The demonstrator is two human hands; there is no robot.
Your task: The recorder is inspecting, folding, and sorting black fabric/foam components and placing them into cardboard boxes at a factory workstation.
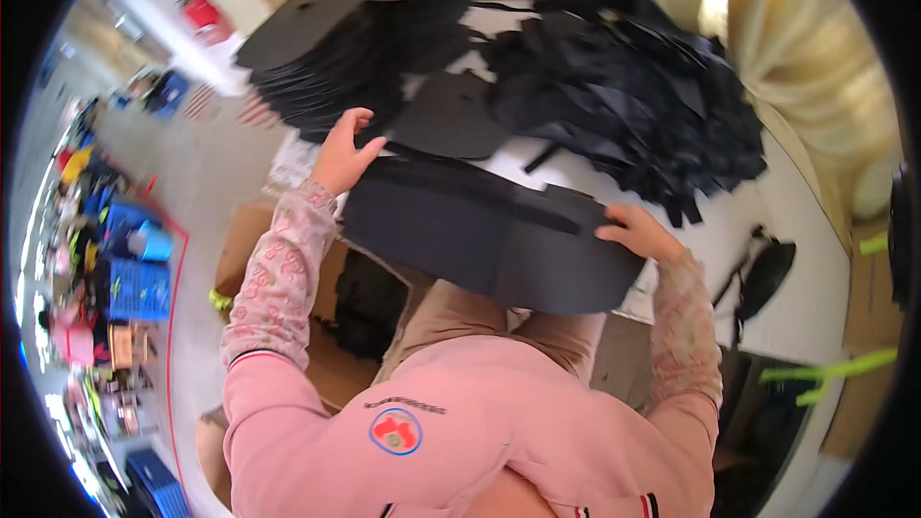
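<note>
A wide, dark panel point(446, 225) with a strip along its upper part lies across the table edge and over my lap. Its right portion looks greyer and stiffer than the left. My left hand point(347, 155) is just above the panel's upper left corner, thumb and fingers apart, holding nothing. At the panel's right end, my right hand point(645, 233) has its thumb and fingers closed on the edge. Right beyond the panel lies a flat black piece with a curved edge point(451, 117).
Tall stacks of black sheets point(321, 67) stand at the back left. A heap of black strap-like pieces point(633, 101) covers the back right of the white table point(815, 297). A black pouch-like item point(767, 273) lies at right. Cardboard boxes point(245, 249) sit low at left.
</note>
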